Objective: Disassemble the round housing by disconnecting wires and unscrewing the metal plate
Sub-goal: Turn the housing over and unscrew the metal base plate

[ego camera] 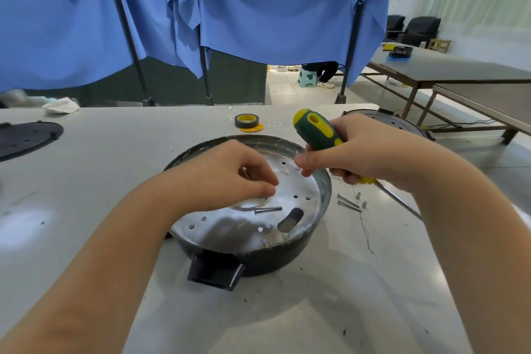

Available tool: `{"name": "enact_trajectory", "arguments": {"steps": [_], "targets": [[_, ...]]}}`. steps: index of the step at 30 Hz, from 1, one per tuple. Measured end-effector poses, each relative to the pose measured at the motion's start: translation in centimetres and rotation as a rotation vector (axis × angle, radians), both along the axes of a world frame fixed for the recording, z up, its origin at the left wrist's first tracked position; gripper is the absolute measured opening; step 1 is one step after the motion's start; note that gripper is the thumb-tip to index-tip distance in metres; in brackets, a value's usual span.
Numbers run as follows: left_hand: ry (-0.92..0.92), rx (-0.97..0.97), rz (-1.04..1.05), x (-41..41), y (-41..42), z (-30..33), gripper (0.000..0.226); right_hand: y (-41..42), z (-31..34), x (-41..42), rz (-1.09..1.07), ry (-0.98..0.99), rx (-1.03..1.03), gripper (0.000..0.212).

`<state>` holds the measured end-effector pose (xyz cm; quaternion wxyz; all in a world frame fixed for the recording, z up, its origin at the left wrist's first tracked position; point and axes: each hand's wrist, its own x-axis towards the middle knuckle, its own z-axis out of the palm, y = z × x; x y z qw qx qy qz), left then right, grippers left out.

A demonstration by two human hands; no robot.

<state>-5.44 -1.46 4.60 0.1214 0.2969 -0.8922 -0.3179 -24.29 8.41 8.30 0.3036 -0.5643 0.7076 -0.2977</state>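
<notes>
My left hand (230,175) pinches perhaps a small screw inside the housing (250,210), where a loose screw (268,209) lies; right hand (353,152) grips the screwdriver (319,131) above its rim.

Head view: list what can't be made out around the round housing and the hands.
- Left hand: whatever its fingertips pinch is hidden by the fingers.
- Screwdriver: tip hidden behind the right hand and forearm.
- Round housing: wires not visible; the left hand covers part of the metal plate.
- Loose screws: heads too small.
</notes>
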Motion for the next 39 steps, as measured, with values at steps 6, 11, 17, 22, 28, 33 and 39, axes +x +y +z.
{"name": "enact_trajectory", "arguments": {"steps": [6,11,17,22,28,33,39], "targets": [[-0.155,0.020,0.004,-0.2,-0.4,-1.0,0.012,-0.4,-0.8,0.0,0.045,0.107,0.085,0.028],[-0.219,-0.045,0.043,-0.7,-0.1,-1.8,0.006,-0.5,-1.0,-0.1,0.068,0.137,0.095,0.029],[-0.280,-0.105,0.041,-1.2,0.3,-2.0,0.007,-0.4,-1.4,0.0,0.121,0.173,0.121,0.030],[-0.226,-0.077,0.019,-1.1,0.5,-1.8,0.007,-0.4,-1.6,0.6,0.193,0.249,0.118,0.024],[0.053,0.066,-0.106,-0.9,1.1,-0.4,0.012,-0.6,-1.7,0.8,0.206,0.291,0.027,0.018],[0.146,0.061,-0.050,-1.2,1.4,-0.1,0.018,-0.5,-1.2,0.3,0.214,0.279,-0.003,0.012],[0.183,0.039,-0.036,-1.6,1.9,-0.3,0.013,-0.3,-0.9,-0.2,0.198,0.273,0.005,0.012]]}}
